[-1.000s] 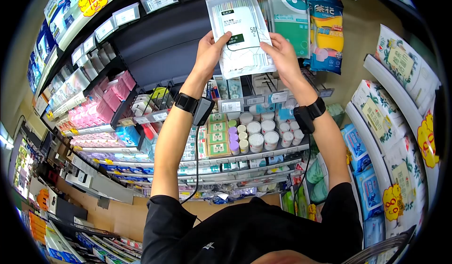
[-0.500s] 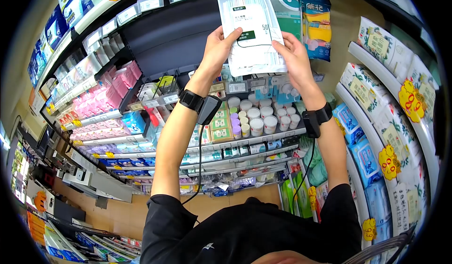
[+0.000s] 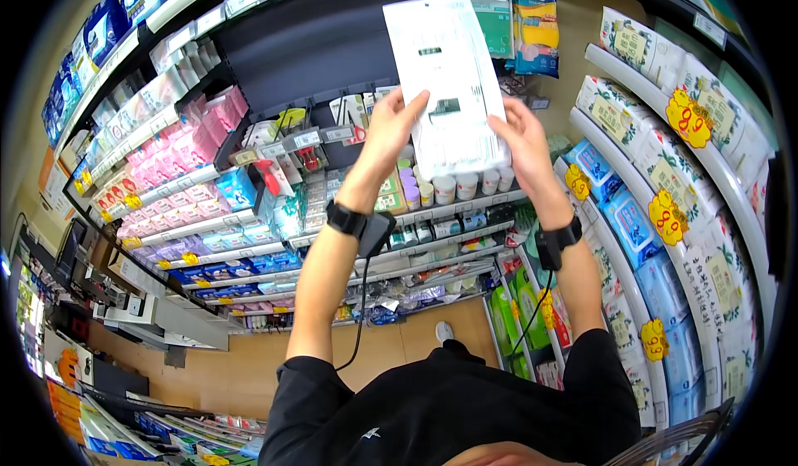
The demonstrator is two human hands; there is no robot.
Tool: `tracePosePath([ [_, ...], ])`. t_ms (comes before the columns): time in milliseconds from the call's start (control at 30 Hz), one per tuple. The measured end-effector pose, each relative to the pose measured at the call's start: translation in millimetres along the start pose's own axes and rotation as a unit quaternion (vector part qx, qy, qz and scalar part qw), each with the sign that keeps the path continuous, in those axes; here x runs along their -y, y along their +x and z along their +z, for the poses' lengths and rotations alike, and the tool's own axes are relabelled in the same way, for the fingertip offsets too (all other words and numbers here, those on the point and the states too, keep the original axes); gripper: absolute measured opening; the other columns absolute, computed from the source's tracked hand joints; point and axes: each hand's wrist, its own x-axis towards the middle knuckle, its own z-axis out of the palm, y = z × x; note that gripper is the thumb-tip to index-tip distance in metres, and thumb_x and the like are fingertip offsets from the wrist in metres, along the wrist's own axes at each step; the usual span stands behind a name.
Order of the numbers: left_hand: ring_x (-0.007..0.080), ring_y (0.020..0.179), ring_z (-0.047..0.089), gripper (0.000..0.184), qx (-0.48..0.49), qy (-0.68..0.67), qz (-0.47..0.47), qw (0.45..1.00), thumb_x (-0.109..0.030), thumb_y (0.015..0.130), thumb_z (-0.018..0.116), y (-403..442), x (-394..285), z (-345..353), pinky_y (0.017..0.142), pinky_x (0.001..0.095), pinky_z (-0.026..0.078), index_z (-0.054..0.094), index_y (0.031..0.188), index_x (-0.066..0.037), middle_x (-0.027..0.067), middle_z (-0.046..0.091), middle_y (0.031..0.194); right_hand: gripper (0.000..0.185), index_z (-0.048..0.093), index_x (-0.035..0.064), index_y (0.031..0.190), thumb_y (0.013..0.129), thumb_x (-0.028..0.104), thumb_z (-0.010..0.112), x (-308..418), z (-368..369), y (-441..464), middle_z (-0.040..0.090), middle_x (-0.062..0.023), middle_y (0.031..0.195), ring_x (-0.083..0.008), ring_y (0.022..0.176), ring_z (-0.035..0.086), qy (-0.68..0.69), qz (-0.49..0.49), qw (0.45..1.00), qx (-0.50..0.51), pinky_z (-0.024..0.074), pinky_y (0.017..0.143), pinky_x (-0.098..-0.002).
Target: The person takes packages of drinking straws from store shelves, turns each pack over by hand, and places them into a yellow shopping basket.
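Note:
A flat white plastic packet [image 3: 453,75], seemingly of thin straws, is held up in front of the shelves. Dark label blocks show on its face, blurred at this moment. My left hand [image 3: 391,136] grips its left edge, with the thumb on the front and the fingers behind. On the right edge, my right hand [image 3: 529,148] pinches it the same way, thumb in front. The packet's lower part hides some of the white lidded tubs [image 3: 467,185] on the shelf behind. Each wrist carries a black strapped device with a cable.
Pink packages [image 3: 187,142] fill shelves on the left. A yellow-and-blue glove packet [image 3: 536,25] hangs at the upper right. Tissue packs [image 3: 694,175] and blue wipes packs [image 3: 636,225] line the right shelves. Below lies the tan floor [image 3: 407,341], where a shoe [image 3: 445,331] shows.
Both hands have lowered the packet, and its upper end has tipped away. The view has shifted, bringing the shoe into sight. My grip on both edges is unchanged.

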Motion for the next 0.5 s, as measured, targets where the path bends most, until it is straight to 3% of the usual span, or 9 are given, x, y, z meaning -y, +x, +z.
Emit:
tracePosePath([
  [167, 0.0129, 0.1, 0.066, 0.038, 0.004, 0.004, -0.036, 0.999, -0.015, 0.097, 0.065, -109.9, 38.5, -1.4, 0.086, 0.0277, 0.053, 0.059, 0.127, 0.007, 0.0119, 0.069, 0.117, 0.034, 0.053, -0.0017, 0.124, 0.094, 0.005, 0.065, -12.4, 15.4, -120.3, 0.066, -0.0087, 0.117, -0.0127, 0.108, 0.061, -0.016, 0.102, 0.995, 0.002, 0.0487, 0.094, -0.0285],
  [300, 0.0106, 0.1, 0.064, 0.034, 0.01, -0.043, -0.152, 0.987, -0.011, 0.096, 0.067, -195.0, 47.6, 9.9, 0.088, 0.0268, 0.052, 0.061, 0.124, 0.006, 0.0101, 0.07, 0.113, 0.034, 0.054, -0.0026, 0.124, 0.093, 0.002, 0.066, -14.1, 16.9, -206.3, 0.068, -0.0088, 0.112, -0.011, 0.101, 0.063, -0.01, 0.155, 0.988, -0.002, 0.0507, 0.089, -0.0268],
  [500, 0.0105, 0.103, 0.062, 0.036, -0.018, -0.106, -0.194, 0.975, -0.012, 0.097, 0.067, -276.9, 57.2, 23.4, 0.091, 0.0255, 0.05, 0.06, 0.127, 0.006, 0.0091, 0.068, 0.117, 0.031, 0.055, -0.0044, 0.121, 0.092, 0.0, 0.066, 4.5, 23.5, -274.5, 0.068, -0.0093, 0.108, -0.0099, 0.099, 0.064, -0.002, 0.217, 0.976, -0.003, 0.051, 0.087, -0.0249],
])
